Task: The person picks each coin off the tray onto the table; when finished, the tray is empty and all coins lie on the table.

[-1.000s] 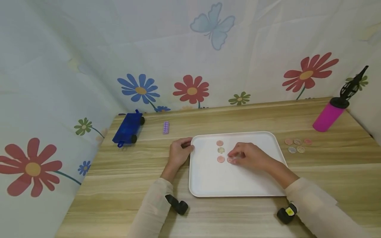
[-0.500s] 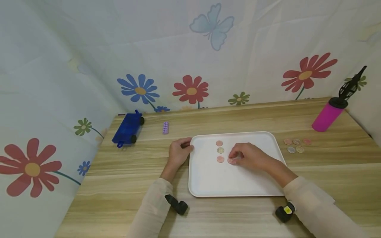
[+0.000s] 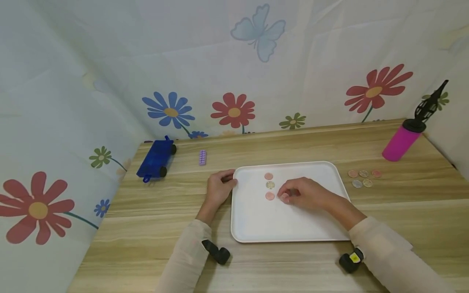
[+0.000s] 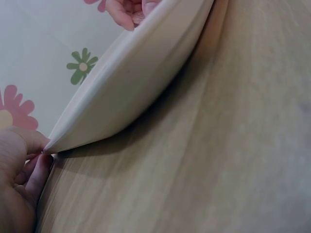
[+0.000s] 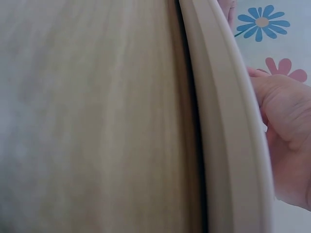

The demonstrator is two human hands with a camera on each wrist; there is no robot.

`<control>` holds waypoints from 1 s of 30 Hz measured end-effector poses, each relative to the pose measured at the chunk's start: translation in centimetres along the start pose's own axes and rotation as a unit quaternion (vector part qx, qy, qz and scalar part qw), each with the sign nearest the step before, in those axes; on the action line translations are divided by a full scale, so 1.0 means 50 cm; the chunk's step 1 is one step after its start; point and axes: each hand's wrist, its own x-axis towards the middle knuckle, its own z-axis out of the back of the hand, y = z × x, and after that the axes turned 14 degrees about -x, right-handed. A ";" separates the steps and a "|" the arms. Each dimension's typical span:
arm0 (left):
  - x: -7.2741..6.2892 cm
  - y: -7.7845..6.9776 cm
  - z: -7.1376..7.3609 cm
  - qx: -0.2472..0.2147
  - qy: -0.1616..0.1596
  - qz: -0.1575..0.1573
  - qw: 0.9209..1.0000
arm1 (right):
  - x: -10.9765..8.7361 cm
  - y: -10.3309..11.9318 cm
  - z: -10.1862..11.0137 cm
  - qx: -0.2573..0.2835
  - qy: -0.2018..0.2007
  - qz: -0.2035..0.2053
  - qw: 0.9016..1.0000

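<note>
At its far left corner, a white tray is held by the rim in my left hand, thumb above and fingers at the side. My right hand is over the middle of the tray, pinching a copper-coloured coin between thumb and fingertips; in the head view the fingers mostly cover it. Just left of those fingertips, a short column lies flat on the tray: a copper coin, a gold-toned coin and another copper coin. The right wrist view shows mainly the tray's outer side, with the right hand beyond its rim.
Several loose coins lie on the wooden table right of the tray. Behind them stands a pink hand pump with a black nozzle. At the back left are a blue toy cart and a small purple studded brick.
The coin at my right fingertips, seen lying flat on the tray before, now shows less, tucked between thumb and fingers. My left hand has stayed on the tray's rim.
</note>
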 end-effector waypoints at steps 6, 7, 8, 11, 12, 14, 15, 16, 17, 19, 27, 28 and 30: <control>0.000 0.002 -0.001 0.000 -0.002 0.002 1.000 | -0.002 0.001 0.001 -0.021 0.006 0.023 0.999; 0.000 0.002 -0.001 0.000 -0.002 0.001 1.000 | -0.003 0.002 0.001 -0.024 0.007 0.024 0.999; 0.000 0.003 -0.001 -0.001 -0.002 0.001 1.000 | -0.003 0.001 0.000 -0.028 0.007 0.023 0.999; 0.000 0.003 -0.001 -0.001 -0.003 0.001 1.000 | -0.002 0.001 0.000 -0.030 0.015 0.015 0.999; 0.000 0.003 -0.001 0.000 -0.003 0.002 1.000 | -0.002 0.001 -0.001 -0.030 0.018 0.009 0.999; 0.001 0.004 -0.001 0.000 -0.004 0.002 1.000 | -0.001 0.000 0.000 -0.028 0.025 -0.002 0.999; 0.001 0.003 -0.001 -0.001 -0.004 0.002 1.000 | -0.001 0.000 0.000 -0.024 0.028 -0.007 0.999; 0.001 0.003 -0.001 -0.001 -0.004 0.002 1.000 | -0.001 -0.001 0.000 -0.021 0.030 -0.010 0.999; 0.002 0.004 -0.001 -0.001 -0.004 0.001 1.000 | -0.001 -0.002 0.000 -0.018 0.030 -0.011 0.999; 0.003 0.004 -0.001 -0.002 -0.004 0.002 1.000 | -0.001 -0.003 0.002 -0.011 0.030 -0.012 0.999; 0.002 0.004 0.000 0.004 -0.004 0.000 1.000 | -0.007 -0.008 0.005 0.025 0.012 -0.011 1.000; 0.002 0.003 0.000 0.003 -0.004 0.001 1.000 | -0.007 -0.009 0.005 0.024 0.009 -0.012 1.000; 0.001 0.001 0.000 0.003 -0.003 0.005 1.000 | -0.009 -0.013 0.004 0.024 0.000 -0.013 1.000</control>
